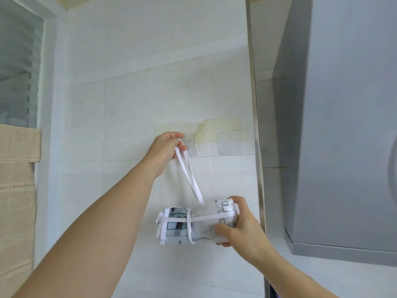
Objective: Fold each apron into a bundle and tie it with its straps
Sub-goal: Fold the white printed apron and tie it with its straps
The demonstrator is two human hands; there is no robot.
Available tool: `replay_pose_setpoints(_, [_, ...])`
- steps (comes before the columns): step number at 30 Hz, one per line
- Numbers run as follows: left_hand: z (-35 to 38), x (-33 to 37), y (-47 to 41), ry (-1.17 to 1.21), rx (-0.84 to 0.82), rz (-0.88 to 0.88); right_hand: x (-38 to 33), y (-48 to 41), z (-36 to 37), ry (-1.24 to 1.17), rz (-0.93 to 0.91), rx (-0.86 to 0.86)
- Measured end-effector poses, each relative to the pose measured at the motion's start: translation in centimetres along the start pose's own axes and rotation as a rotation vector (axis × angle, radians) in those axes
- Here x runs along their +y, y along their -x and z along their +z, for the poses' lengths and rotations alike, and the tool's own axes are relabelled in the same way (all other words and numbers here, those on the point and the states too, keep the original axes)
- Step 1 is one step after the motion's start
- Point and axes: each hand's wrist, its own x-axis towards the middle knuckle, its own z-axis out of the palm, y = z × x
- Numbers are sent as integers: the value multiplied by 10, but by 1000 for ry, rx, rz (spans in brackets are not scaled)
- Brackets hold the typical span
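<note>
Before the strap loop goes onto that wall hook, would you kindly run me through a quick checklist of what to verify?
1. Apron bundle tied: ok, white straps cross it lengthwise and around.
2. Bundle supported: ok, right hand grips its right end.
3. Strap loop held up: ok, left hand pinches its top.
4. Loop at the clear adhesive hook: ok, its top sits right by the hook.
5. Loop already over the hook: cannot tell, the fingers hide it.
6. Hook firmly stuck to the tiled wall: cannot tell.
</note>
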Motion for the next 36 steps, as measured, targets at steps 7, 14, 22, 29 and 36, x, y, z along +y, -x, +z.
replay_pose_setpoints(7, [7, -18, -6, 18, 44, -4, 14, 2, 8, -23, 44, -5])
replay_pose_setpoints(14, [19, -27, 2, -241, 271, 154, 28, -1, 12, 85, 72, 8])
replay_pose_setpoints(22, [5, -40, -14, -392, 164, -18, 34, 0, 13, 141, 61, -41])
replay_pose_setpoints(29, [2, -111, 83, -492, 231, 223, 49, 9, 22, 377, 1, -2])
replay_pose_setpoints(36, [-8, -175, 142, -489, 212, 58, 47, 14, 34, 779, -155, 159])
